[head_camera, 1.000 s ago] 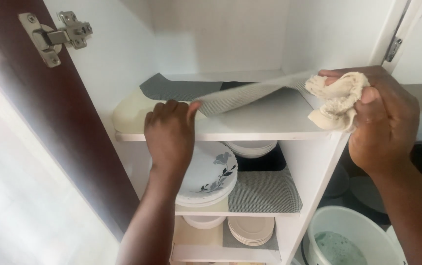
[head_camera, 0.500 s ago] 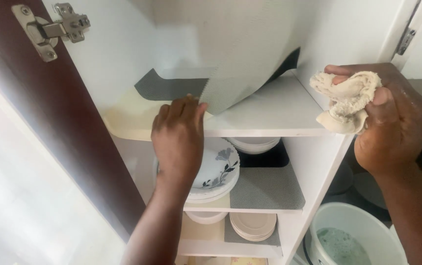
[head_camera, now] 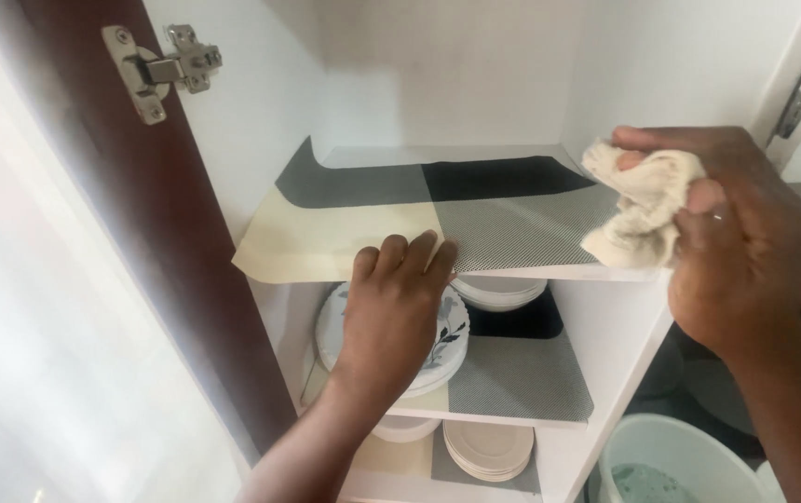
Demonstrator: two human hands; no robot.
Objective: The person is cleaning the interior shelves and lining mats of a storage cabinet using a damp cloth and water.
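Grey mesh shelf liner (head_camera: 522,233) lies flat on top cabinet shelf (head_camera: 605,273), long axis running left-right along the shelf, front edge at the shelf lip, cream liner (head_camera: 326,242) beside it on the left. Left hand (head_camera: 396,303) reaches up from below, palm down, fingers together and pressed flat on the liner's front edge. Right hand (head_camera: 736,233) is raised at the shelf's right end, fingers curled tight, clutching a crumpled beige cloth (head_camera: 638,210) just touching the liner's right edge. Stacked plates (head_camera: 438,345) on the shelf below.
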